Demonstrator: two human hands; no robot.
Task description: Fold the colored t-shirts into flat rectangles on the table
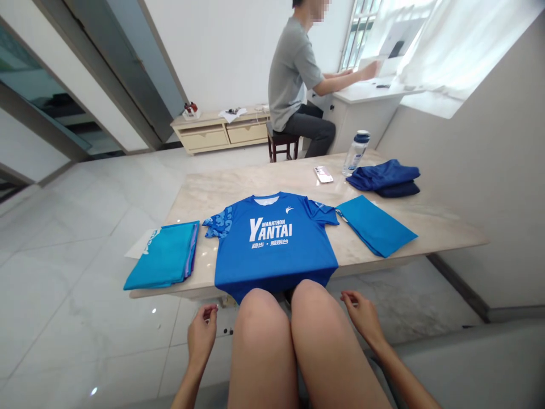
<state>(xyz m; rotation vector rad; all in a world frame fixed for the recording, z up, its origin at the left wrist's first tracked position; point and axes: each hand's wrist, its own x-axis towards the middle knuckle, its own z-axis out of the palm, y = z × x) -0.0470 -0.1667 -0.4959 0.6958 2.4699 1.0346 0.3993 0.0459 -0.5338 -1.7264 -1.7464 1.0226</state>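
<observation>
A blue T-shirt (272,258) with white "Marathon Yantai" lettering lies spread flat on the table, its collar away from me and its hem hanging over the near edge by my knees. My left hand (201,335) hovers low beside my left knee, fingers loosely curled, holding nothing. On the other side, my right hand (363,318) is likewise empty, its fingers half bent and apart from the cloth. A stack of folded teal clothes (164,255) sits left of the shirt. To its right, touching or nearly touching the sleeve, is a folded blue garment (377,224).
The marble-look table (221,180) also carries a phone (323,174), a clear water bottle (356,153) and crumpled dark blue clothing (385,177). Beyond it, a person (293,74) sits on a stool at a white desk (361,94). A low cabinet (213,139) stands against the wall.
</observation>
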